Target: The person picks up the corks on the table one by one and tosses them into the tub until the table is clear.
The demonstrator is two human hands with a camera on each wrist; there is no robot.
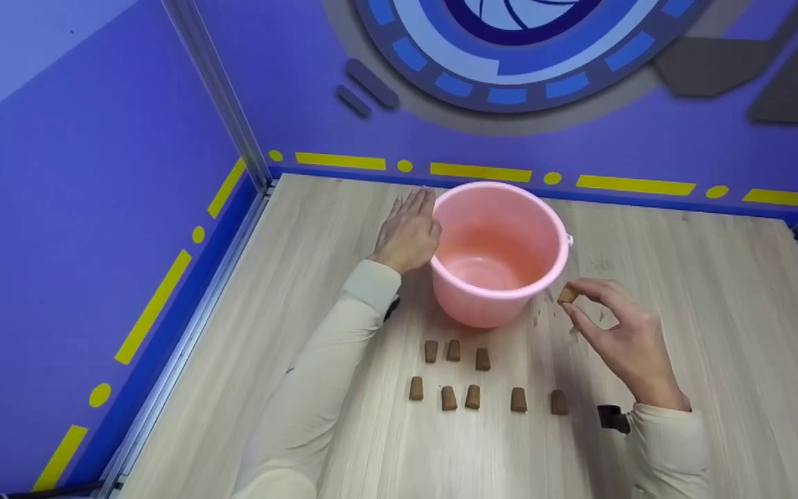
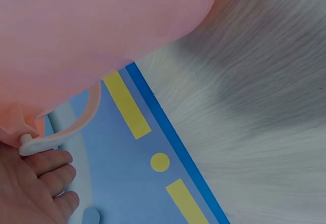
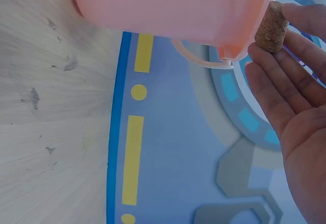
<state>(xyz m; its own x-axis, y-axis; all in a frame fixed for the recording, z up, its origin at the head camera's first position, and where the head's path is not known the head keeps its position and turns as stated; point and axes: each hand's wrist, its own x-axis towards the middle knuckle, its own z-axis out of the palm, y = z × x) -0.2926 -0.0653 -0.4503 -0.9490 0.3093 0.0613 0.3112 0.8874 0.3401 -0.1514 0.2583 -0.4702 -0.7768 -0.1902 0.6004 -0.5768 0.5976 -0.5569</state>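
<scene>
A pink bucket [image 1: 485, 305] stands upright on the wooden table, its inside visible from above. My left hand [image 1: 409, 232] lies against the left side of its rim with the fingers extended. In the left wrist view, the fingers of the left hand [image 2: 38, 188] are beside the white handle [image 2: 81, 124]. To the right of the bucket, my right hand [image 1: 621, 329] pinches a brown cork [image 1: 567, 294] between thumb and fingers, just outside the rim. The right wrist view shows this cork [image 3: 271, 27] close to the bucket wall [image 3: 173, 7].
Several more corks lie in two loose rows before the bucket, among them a front one [image 1: 518, 400] and a back one [image 1: 483, 359]. The pale wooden table [image 1: 738, 333] meets a blue-purple wall [image 1: 288, 83] at the back and left. Dark scuffs mark the tabletop near the right hand.
</scene>
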